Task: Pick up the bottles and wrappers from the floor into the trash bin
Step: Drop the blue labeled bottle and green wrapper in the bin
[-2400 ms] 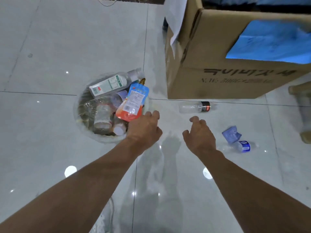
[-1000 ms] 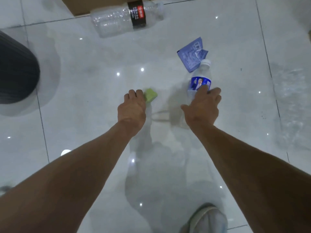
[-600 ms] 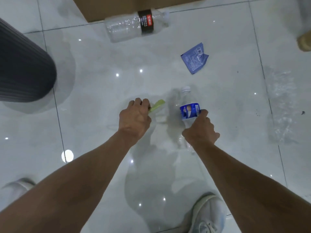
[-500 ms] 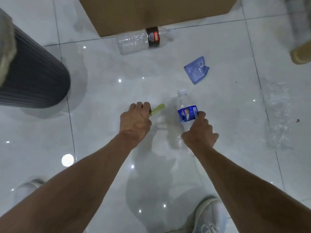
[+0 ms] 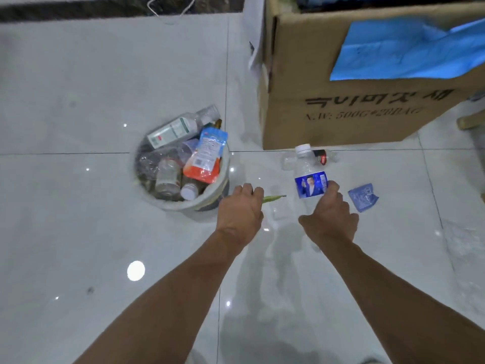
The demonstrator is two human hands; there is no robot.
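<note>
My right hand (image 5: 329, 219) grips a clear bottle with a blue label (image 5: 309, 177), held upright above the floor. My left hand (image 5: 240, 208) is closed on a thin green wrapper (image 5: 273, 198) that sticks out to the right of the fingers. The trash bin (image 5: 210, 199) stands just left of my left hand, packed with bottles and an orange pouch (image 5: 206, 158). Behind the held bottle, a clear bottle with a black and red label (image 5: 321, 156) lies on the tiles. A crumpled blue wrapper (image 5: 363, 197) lies right of my right hand.
A large cardboard box (image 5: 341, 111) with a blue sheet (image 5: 409, 51) draped over its rim stands at the back right. A white cable (image 5: 170, 11) loops at the far wall. A wooden furniture foot (image 5: 469, 122) shows at the right edge.
Both hands rose from the floor with the green wrapper and the blue-label bottle. The view lifted, bringing the bin's open top and the box back into sight.
</note>
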